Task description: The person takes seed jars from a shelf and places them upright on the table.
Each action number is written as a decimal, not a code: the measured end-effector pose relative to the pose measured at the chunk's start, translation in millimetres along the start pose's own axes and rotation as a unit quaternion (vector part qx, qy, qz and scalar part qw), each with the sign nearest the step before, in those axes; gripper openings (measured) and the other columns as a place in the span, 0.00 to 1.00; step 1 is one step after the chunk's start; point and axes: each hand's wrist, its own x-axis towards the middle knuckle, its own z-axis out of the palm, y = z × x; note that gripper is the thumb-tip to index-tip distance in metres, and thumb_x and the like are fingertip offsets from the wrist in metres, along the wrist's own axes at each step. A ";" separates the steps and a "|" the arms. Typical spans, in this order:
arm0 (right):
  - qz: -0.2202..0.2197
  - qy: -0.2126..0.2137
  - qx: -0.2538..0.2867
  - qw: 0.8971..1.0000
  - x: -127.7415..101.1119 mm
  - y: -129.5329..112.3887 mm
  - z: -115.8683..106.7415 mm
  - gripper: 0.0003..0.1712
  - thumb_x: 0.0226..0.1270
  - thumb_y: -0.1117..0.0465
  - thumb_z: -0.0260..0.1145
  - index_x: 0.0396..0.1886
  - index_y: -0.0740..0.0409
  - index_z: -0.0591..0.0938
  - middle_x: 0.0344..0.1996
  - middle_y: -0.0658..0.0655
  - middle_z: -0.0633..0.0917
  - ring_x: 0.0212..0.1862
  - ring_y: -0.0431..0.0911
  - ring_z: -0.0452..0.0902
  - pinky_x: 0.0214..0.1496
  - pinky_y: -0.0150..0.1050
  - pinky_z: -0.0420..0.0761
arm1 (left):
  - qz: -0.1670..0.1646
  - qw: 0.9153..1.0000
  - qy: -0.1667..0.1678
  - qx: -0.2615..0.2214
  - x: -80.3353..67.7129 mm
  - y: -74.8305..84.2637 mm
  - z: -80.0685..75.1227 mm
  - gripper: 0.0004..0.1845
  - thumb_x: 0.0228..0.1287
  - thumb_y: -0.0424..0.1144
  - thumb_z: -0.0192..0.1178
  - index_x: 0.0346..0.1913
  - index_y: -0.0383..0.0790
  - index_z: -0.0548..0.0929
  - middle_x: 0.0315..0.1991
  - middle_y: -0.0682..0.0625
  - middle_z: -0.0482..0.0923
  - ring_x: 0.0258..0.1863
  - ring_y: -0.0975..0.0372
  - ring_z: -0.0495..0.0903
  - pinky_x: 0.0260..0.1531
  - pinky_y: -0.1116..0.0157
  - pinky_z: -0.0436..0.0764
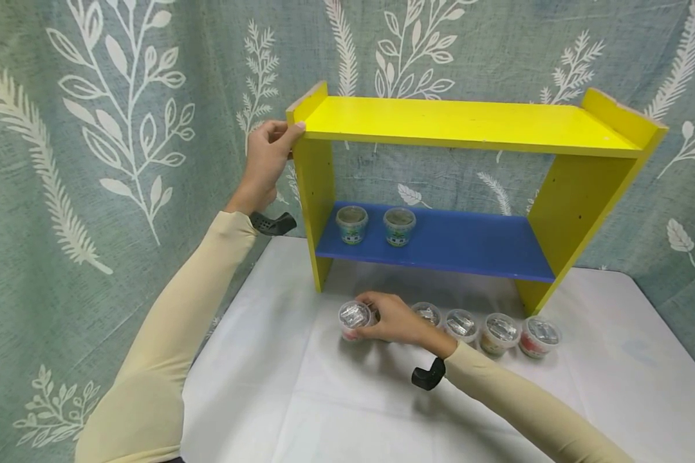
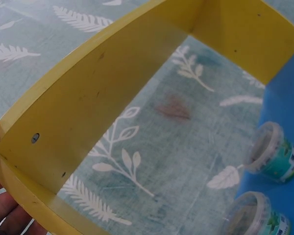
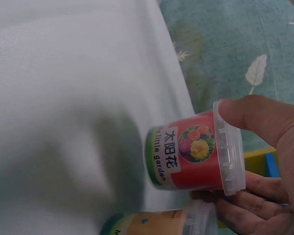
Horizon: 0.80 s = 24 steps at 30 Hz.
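My left hand (image 1: pixel 269 151) grips the upper left corner of a yellow shelf unit (image 1: pixel 475 125), thumb on its front edge. In the left wrist view its fingers (image 2: pixel 7 215) wrap the panel's outer side. My right hand (image 1: pixel 394 319) holds a small lidded planting cup (image 3: pixel 193 154) by its rim, low at the white table. That cup has a red label with a flower picture and the words "little garden". Beside it in the right wrist view is an orange-labelled cup (image 3: pixel 159 223). Two green-labelled cups (image 1: pixel 352 225) (image 1: pixel 399 227) stand on the blue shelf board (image 1: pixel 469 241).
A row of lidded cups (image 1: pixel 537 336) stands on the white table (image 1: pixel 324 411) before the unit, partly behind my right hand and forearm. Behind everything hangs a green leaf-patterned cloth (image 1: pixel 208 77). The unit's right side panel (image 1: pixel 591 193) reaches down to the table.
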 end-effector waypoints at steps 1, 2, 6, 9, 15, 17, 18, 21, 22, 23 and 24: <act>-0.003 0.000 0.001 1.000 0.3 0.5 0.9 0.34 0.57 0.51 0.79 0.62 0.57 0.81 0.48 0.51 0.86 0.48 0.44 0.81 0.51 0.43 0.80 | 0.000 1.000 0.001 0.000 -0.2 0.2 -0.1 0.24 0.70 0.54 0.67 0.58 0.39 0.81 0.51 0.49 0.78 0.48 0.57 0.78 0.52 0.61 0.77; -0.005 0.000 0.000 1.000 0.7 0.8 1.8 0.34 0.57 0.51 0.79 0.61 0.57 0.81 0.48 0.51 0.86 0.48 0.44 0.81 0.51 0.43 0.80 | 0.001 1.000 0.001 0.000 -0.2 0.2 -0.2 0.24 0.70 0.53 0.66 0.58 0.39 0.81 0.51 0.49 0.78 0.48 0.57 0.78 0.52 0.61 0.77; -0.006 -0.002 0.003 1.000 1.7 2.6 5.7 0.35 0.56 0.49 0.80 0.61 0.58 0.81 0.48 0.51 0.86 0.49 0.44 0.81 0.53 0.44 0.80 | -0.004 1.000 0.003 0.000 -0.7 1.6 0.1 0.25 0.70 0.53 0.67 0.59 0.39 0.81 0.51 0.49 0.78 0.48 0.57 0.78 0.52 0.61 0.77; 0.000 -0.003 -0.006 1.000 2.4 3.8 9.2 0.39 0.55 0.46 0.81 0.62 0.59 0.81 0.49 0.51 0.86 0.51 0.46 0.80 0.54 0.45 0.79 | -0.007 1.000 0.003 0.004 -0.9 2.4 0.8 0.25 0.70 0.53 0.67 0.59 0.39 0.81 0.52 0.49 0.78 0.48 0.57 0.78 0.53 0.61 0.78; -0.011 -0.005 -0.031 0.999 4.2 5.8 14.8 0.41 0.55 0.44 0.81 0.63 0.61 0.80 0.53 0.55 0.86 0.57 0.51 0.81 0.70 0.53 0.70 | -0.008 1.000 0.004 0.006 -1.2 1.4 1.6 0.25 0.70 0.53 0.66 0.59 0.39 0.80 0.52 0.49 0.78 0.48 0.57 0.79 0.53 0.61 0.78; -0.014 -0.005 -0.032 0.999 4.7 6.0 15.6 0.40 0.55 0.45 0.81 0.63 0.62 0.80 0.53 0.56 0.86 0.58 0.51 0.81 0.73 0.54 0.66 | -0.008 1.000 0.004 0.005 -1.0 0.9 1.3 0.25 0.70 0.53 0.66 0.59 0.39 0.80 0.52 0.49 0.78 0.48 0.57 0.79 0.53 0.61 0.78; -0.015 -0.004 -0.032 0.999 5.1 6.3 16.0 0.40 0.56 0.46 0.81 0.63 0.62 0.80 0.53 0.55 0.86 0.58 0.50 0.81 0.73 0.53 0.67 | -0.007 1.000 0.004 0.005 -0.9 0.7 1.2 0.25 0.70 0.53 0.66 0.59 0.39 0.81 0.52 0.49 0.78 0.48 0.57 0.79 0.53 0.61 0.78; -0.012 0.004 -0.030 0.999 5.8 6.9 16.4 0.40 0.54 0.45 0.82 0.63 0.61 0.81 0.52 0.54 0.86 0.55 0.49 0.81 0.65 0.49 0.75 | -0.006 1.000 0.003 0.002 -0.1 0.1 0.7 0.25 0.70 0.53 0.66 0.59 0.39 0.81 0.52 0.49 0.78 0.48 0.57 0.79 0.53 0.61 0.78; -0.009 0.006 -0.028 1.000 6.0 6.9 16.4 0.40 0.54 0.45 0.82 0.62 0.60 0.81 0.51 0.53 0.86 0.54 0.48 0.81 0.61 0.48 0.77 | -0.006 1.000 0.003 0.000 0.1 0.1 0.6 0.24 0.70 0.53 0.66 0.59 0.39 0.81 0.52 0.49 0.78 0.48 0.57 0.79 0.53 0.61 0.78; -0.007 0.009 -0.026 1.000 6.1 6.9 16.4 0.40 0.54 0.45 0.82 0.62 0.59 0.82 0.51 0.53 0.86 0.53 0.48 0.81 0.58 0.47 0.78 | -0.004 1.000 0.002 0.000 0.1 -0.1 0.5 0.24 0.70 0.53 0.66 0.59 0.39 0.81 0.52 0.49 0.78 0.48 0.57 0.79 0.53 0.61 0.77; -0.007 0.013 -0.028 0.999 6.3 7.1 16.5 0.40 0.54 0.45 0.82 0.62 0.59 0.82 0.51 0.53 0.86 0.53 0.48 0.81 0.57 0.47 0.78 | -0.003 1.000 0.002 0.000 0.0 -0.1 0.4 0.24 0.70 0.53 0.66 0.59 0.39 0.81 0.52 0.49 0.78 0.48 0.57 0.79 0.53 0.61 0.77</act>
